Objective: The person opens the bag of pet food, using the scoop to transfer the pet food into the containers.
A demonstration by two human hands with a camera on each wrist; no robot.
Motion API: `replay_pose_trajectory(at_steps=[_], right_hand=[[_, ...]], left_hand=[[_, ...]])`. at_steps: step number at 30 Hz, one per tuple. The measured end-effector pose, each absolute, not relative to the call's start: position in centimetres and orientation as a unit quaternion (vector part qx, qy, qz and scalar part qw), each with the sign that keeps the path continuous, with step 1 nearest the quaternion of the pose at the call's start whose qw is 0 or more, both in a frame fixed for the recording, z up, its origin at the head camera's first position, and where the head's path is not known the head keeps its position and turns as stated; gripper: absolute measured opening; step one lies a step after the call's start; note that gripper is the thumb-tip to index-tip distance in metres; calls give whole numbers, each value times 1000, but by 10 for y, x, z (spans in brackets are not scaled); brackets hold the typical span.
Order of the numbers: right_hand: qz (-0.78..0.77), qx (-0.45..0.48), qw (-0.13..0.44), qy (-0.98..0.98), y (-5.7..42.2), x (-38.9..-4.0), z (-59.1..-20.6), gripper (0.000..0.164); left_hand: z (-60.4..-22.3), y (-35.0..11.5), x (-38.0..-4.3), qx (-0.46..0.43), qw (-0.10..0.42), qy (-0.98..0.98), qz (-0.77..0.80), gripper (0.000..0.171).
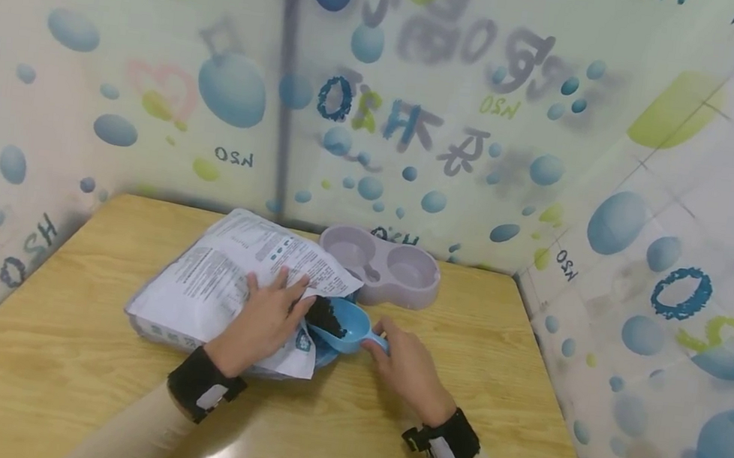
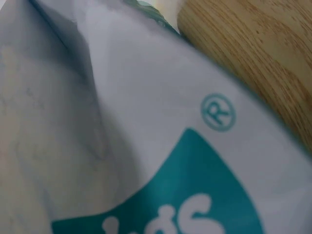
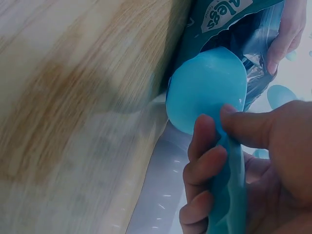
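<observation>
A light blue scoop (image 1: 351, 325) with dark granules (image 1: 324, 316) in it stands at the mouth of a white printed bag (image 1: 198, 278). My right hand (image 1: 410, 370) grips the scoop by its handle (image 3: 229, 195), thumb on top and fingers curled round. My left hand (image 1: 264, 319) rests on the bag's upper side with fingers spread, close to the opening. In the right wrist view, the scoop's bowl partly covers the opening and its silvery lining (image 3: 256, 63). The left wrist view shows mostly the bag's white and teal print (image 2: 204, 170).
A greyish double bowl (image 1: 411, 268) stands behind the bag's mouth, near the back wall. Something blue (image 1: 325, 356) lies partly hidden under the scoop. The wooden table (image 1: 484, 333) is bordered by patterned walls (image 1: 367, 108) at the back and sides.
</observation>
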State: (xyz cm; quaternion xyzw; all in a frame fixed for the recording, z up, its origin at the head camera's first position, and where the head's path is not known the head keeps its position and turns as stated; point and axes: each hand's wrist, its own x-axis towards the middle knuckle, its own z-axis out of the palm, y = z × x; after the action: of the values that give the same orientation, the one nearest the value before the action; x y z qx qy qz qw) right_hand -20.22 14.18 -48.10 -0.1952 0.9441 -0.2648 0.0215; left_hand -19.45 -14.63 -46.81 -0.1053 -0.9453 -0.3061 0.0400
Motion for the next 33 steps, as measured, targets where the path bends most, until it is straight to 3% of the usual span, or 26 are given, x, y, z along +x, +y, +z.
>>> replay_pose_trajectory(at_steps=[13,33], right_hand=[[-293,-221,38,930,147,-204,-487,5],[-302,-224,51,925,161,-206,-491,5]], left_hand=[[-469,-145,-194,-99,39,-947,-304,59],[-467,-145,-195,-96,41,-947,-304,59]])
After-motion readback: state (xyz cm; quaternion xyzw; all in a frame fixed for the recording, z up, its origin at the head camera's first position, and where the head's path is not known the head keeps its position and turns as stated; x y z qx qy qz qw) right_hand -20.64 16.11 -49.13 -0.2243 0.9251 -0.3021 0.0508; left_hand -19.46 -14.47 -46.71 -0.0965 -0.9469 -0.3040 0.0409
